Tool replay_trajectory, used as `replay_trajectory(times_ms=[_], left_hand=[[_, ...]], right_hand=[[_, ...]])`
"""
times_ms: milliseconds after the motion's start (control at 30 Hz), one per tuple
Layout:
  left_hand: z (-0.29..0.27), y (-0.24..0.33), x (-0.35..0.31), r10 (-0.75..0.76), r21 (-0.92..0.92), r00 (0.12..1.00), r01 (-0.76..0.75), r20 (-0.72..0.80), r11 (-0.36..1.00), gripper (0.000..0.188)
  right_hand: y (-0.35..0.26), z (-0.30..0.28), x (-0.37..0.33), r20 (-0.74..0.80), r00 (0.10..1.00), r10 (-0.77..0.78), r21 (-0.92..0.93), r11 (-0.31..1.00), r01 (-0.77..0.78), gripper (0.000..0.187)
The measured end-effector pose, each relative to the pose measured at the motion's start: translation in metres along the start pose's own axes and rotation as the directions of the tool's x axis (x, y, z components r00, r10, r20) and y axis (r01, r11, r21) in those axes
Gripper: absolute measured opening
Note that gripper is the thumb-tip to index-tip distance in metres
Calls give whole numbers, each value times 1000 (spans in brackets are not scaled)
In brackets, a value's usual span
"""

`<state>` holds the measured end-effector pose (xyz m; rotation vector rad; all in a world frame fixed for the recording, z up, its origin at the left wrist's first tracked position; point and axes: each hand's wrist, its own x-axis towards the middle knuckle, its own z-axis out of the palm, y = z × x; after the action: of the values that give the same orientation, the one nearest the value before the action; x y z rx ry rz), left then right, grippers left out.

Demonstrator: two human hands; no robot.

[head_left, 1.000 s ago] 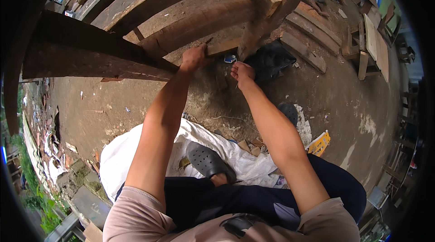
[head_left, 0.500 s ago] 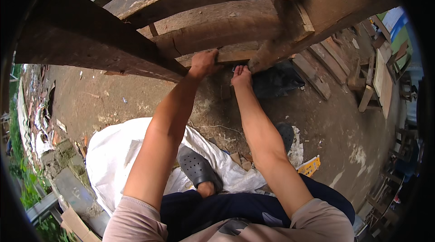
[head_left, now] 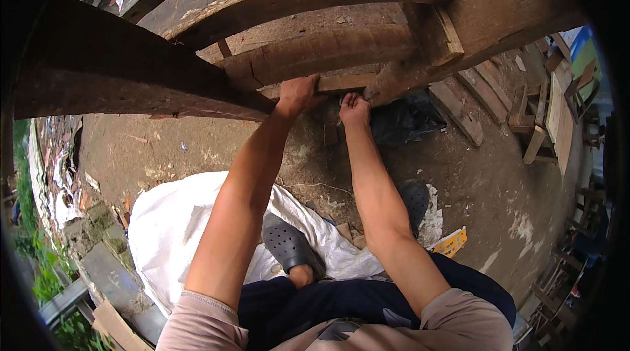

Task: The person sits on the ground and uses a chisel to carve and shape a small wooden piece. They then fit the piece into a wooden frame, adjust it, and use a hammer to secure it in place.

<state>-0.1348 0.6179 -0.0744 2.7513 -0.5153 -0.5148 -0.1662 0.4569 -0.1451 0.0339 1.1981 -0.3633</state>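
Wooden slat (head_left: 344,83) gripped by left hand (head_left: 296,94); right hand (head_left: 354,109) fingertips touching underneath.

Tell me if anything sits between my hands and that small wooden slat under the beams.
Nothing visible does. The left hand already grips the slat from above, and the right hand touches its lower edge beside the slanted beam.

Small pale wooden slat (head_left: 341,83): flat, narrow, level between dark weathered beams, wedged under low rail, left end under left hand (head_left: 297,93), right hand (head_left: 354,108) just beneath.
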Motion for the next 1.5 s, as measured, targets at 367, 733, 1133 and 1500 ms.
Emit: replay_trajectory(times_ms=[367, 733, 1133, 1500], left_hand=[[4, -4, -3, 90, 52, 990, -84, -112, 995, 65], [6, -5, -2, 73, 55, 992, -68, -100, 996, 62], [9, -4, -2, -2, -3, 998, 2, -62, 1000, 58], [6, -1, -2, -32, 16, 999, 32, -15, 999, 60]], right_hand=[[-1, -1, -7, -18, 999, -47, 48, 998, 47, 28], [-2, 3, -26, 53, 994, -93, -30, 995, 95, 19], [-4, -15, -65, 181, 974, -138, -161, 972, 168, 19], [5, -8, -18, 66, 992, -111, -142, 983, 120, 33]])
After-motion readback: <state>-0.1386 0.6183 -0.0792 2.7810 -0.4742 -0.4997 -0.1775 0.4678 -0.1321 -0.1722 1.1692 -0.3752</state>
